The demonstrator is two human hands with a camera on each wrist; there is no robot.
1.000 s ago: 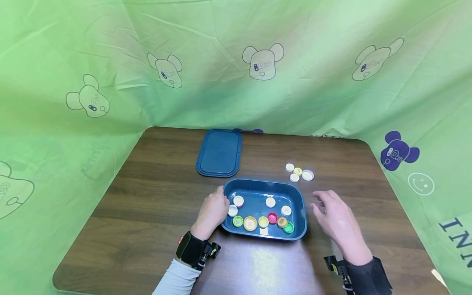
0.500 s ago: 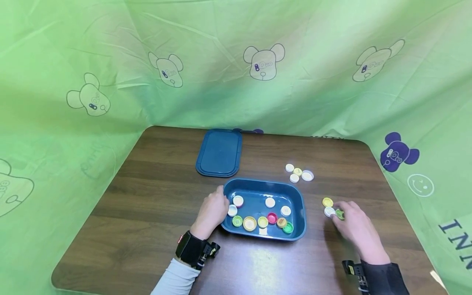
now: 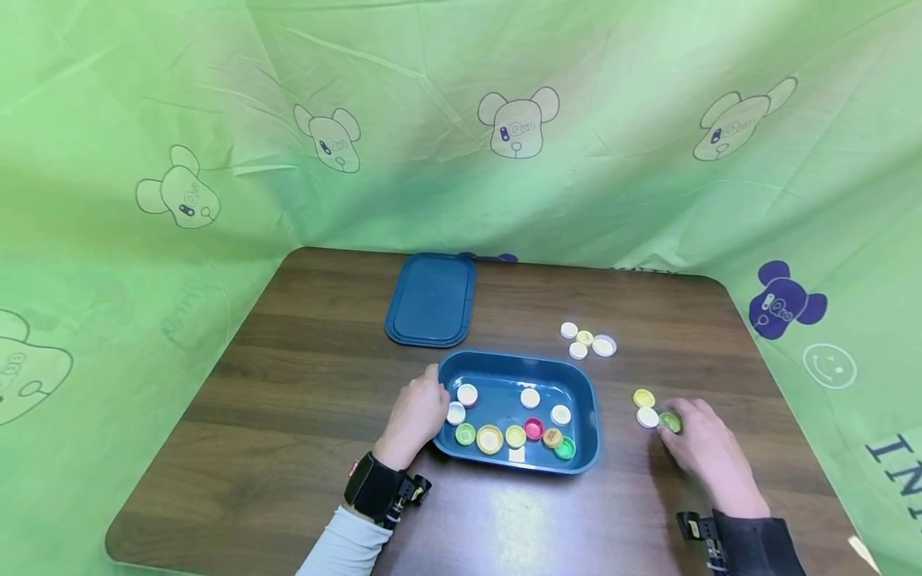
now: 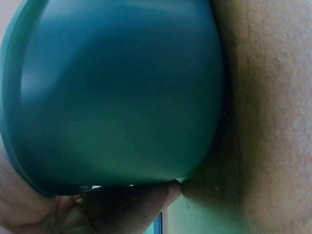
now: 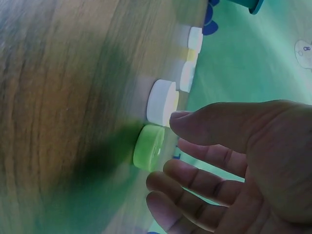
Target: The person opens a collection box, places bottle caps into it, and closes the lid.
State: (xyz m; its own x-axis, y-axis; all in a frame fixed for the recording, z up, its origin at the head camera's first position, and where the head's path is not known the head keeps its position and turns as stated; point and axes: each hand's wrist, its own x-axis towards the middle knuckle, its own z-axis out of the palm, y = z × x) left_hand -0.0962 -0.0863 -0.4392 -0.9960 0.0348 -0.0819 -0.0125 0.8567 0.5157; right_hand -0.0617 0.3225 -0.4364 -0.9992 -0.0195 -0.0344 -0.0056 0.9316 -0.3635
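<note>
Now | blue tray [image 3: 587, 400] is gripped at its 9 o'clock rim by left hand [image 3: 416, 416] | green cap [image 3: 670, 422] is neared, not held, by right hand [image 3: 702, 452], fingers loosely spread.

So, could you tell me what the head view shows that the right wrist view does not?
Only the head view shows the blue tray holding caps, its lid, the left hand at the tray's left end, and the yellow cap. Only the right wrist view shows the right hand open, with a gap between its fingers and the caps. Both show the green cap beside the white cap.
</note>
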